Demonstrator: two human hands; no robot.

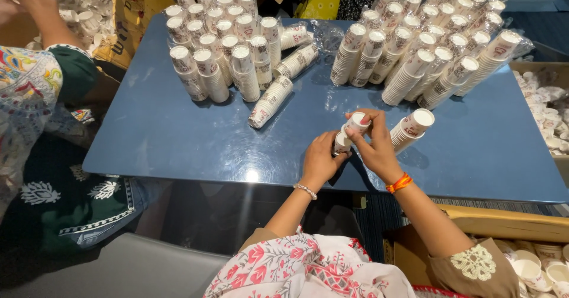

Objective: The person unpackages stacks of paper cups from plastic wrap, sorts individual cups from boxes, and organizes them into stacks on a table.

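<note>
Both hands meet over the near middle of the blue table (178, 138). My left hand (320, 159) grips the lower end of a short stack of white paper cups (349, 133). My right hand (373, 144) pinches the upper cup of that stack, fingers curled around its rim. Just right of my hands lies another short stack of cups (412, 129) on its side on the table.
Many plastic-wrapped cup stacks stand at the back left (219, 43) and lean at the back right (432, 49). A wrapped stack (269, 102) lies mid-table. Another person's arm (41, 49) reaches at far left. Boxes of loose cups (539, 268) sit lower right and at the right edge.
</note>
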